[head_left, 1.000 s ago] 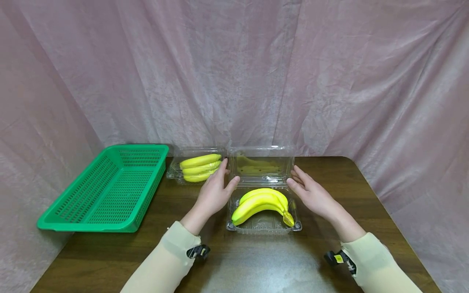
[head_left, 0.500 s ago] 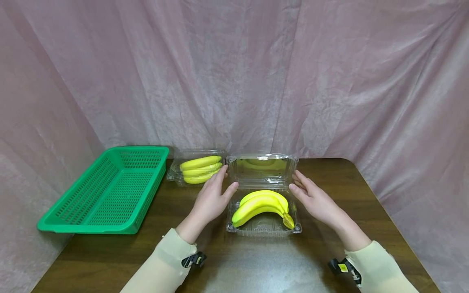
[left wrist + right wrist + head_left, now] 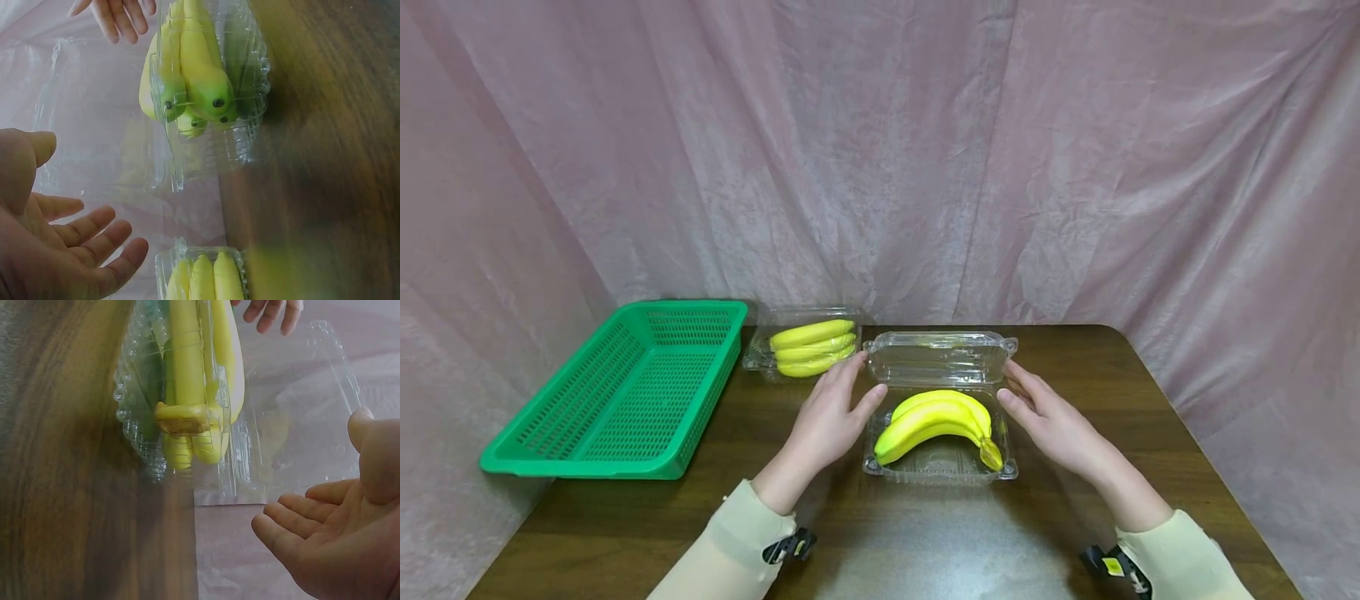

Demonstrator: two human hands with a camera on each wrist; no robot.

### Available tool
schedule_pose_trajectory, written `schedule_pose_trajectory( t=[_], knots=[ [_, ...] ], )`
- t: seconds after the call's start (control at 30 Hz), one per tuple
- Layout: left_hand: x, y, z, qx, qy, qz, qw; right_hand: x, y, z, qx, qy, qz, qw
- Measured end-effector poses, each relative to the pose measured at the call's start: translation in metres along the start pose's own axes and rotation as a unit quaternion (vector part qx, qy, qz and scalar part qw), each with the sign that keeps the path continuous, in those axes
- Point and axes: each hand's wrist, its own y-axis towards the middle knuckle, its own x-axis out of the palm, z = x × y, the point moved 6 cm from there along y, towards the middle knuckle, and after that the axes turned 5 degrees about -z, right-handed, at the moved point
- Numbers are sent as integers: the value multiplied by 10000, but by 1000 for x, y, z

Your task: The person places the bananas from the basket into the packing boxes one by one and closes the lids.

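Observation:
An opened clear plastic clamshell box [image 3: 940, 477] stands in front of me, with a bunch of yellow bananas [image 3: 931, 417] lying in its base, stem end to the right. Its hinged lid [image 3: 938, 363] stands raised at the back, tipped toward me. My left hand [image 3: 829, 412] is at the lid's left edge, fingers extended and thumb apart. On the opposite side, my right hand [image 3: 1056, 425] has its straight fingertips at the lid's right edge. Both wrist views show open palms with no object gripped.
A second clear box of bananas [image 3: 811, 350] sits at the back left, just beyond my left fingers. Further left is a green perforated basket [image 3: 587, 467]. A pink curtain [image 3: 925, 167] hangs behind the wooden table [image 3: 955, 550].
The lid has tilted forward toward me, its top edge appearing lower in the head view. Both hands have drawn slightly back toward me along with it.

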Motion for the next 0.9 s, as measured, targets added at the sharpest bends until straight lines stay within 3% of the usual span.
schedule_pose_trajectory(
  t=[0.6, 0.9],
  knots=[
    [5, -20, -2, 104, 47, -230, 9997, 6, -19, 4, 248, -164, -14, 9996],
    [8, -28, 2, 125, 117, -346, 9993, 8, -26, 4, 23, -161, 19, 9999]
  ],
)
